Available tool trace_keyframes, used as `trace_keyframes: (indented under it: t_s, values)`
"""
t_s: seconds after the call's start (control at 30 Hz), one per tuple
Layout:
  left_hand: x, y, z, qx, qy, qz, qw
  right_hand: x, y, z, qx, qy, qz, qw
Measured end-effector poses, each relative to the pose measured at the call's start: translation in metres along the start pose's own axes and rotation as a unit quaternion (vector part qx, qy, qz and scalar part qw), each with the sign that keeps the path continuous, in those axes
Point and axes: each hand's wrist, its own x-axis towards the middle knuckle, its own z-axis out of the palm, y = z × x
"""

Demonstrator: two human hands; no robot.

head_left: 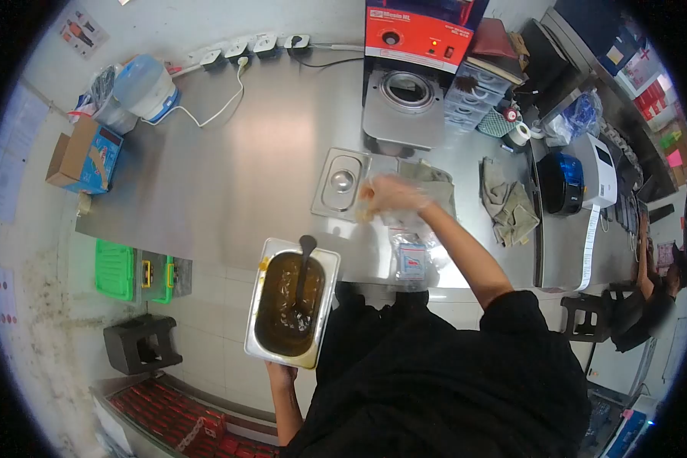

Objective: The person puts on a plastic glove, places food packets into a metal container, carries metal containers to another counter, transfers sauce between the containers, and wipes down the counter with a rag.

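A metal container (326, 305) with dark brown liquid and a black spoon (306, 259) in it is held up in front of the counter. My left hand (282, 373) grips its near end from below, most of the fingers hidden under it. Over the counter, my right hand (395, 195) is blurred, with clear plastic around it; its fingers and anything in them cannot be made out. Just left of it lies a metal lid (343, 181) with a round knob. A clear plastic packet with a blue and red label (413, 262) rests at the counter's front edge.
Behind stands a red sealing machine (422, 38). Grey cloths (508, 202) lie to the right, near a white printer (601, 172). An open carton (88, 156) and a blue-and-white appliance (146, 88) are at the left. Another person (641, 317) is at the far right.
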Motion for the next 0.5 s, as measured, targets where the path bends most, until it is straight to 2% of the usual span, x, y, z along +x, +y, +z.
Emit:
trace_keyframes:
  t_s: [0.03, 0.07, 0.13, 0.17, 0.2, 0.23, 0.27, 0.33, 0.37, 0.43, 0.5]
  values:
    - [0.005, 0.007, -0.007, -0.016, -0.011, 0.025, 0.999, 0.023, 0.016, 0.015, -0.024, 0.093, 0.024, 0.995]
    - [0.008, 0.015, -0.017, 0.025, -0.008, 0.021, 0.999, 0.043, 0.020, 0.019, -0.025, 0.094, 0.025, 0.995]
    - [0.018, 0.020, -0.032, 0.014, -0.017, 0.040, 0.999, 0.074, 0.014, 0.024, -0.011, 0.109, 0.190, 0.976]
    - [0.023, 0.022, -0.040, 0.002, -0.023, 0.061, 0.998, 0.081, 0.007, 0.029, -0.007, 0.110, 0.193, 0.975]
    - [0.025, 0.024, -0.048, 0.013, 0.051, 0.019, 0.998, 0.084, 0.001, 0.036, -0.070, 0.147, 0.164, 0.973]
    - [0.028, 0.027, -0.051, 0.015, 0.050, 0.016, 0.999, 0.084, -0.006, 0.041, -0.133, 0.183, 0.136, 0.965]
    - [0.030, 0.028, -0.053, 0.002, 0.028, 0.039, 0.999, 0.080, -0.012, 0.048, -0.132, 0.182, 0.140, 0.964]
    - [0.033, 0.031, -0.051, -0.014, 0.005, 0.058, 0.998, 0.069, -0.024, 0.059, -0.150, 0.166, 0.136, 0.965]
    - [0.035, 0.035, -0.047, -0.020, 0.025, 0.047, 0.998, 0.064, -0.029, 0.062, -0.150, 0.164, 0.139, 0.965]
    - [0.040, 0.041, -0.043, -0.027, 0.053, 0.025, 0.998, 0.053, -0.039, 0.069, -0.146, 0.078, 0.144, 0.976]
    - [0.044, 0.043, -0.047, -0.023, 0.047, 0.019, 0.998, 0.035, -0.046, 0.085, -0.145, 0.056, 0.125, 0.980]
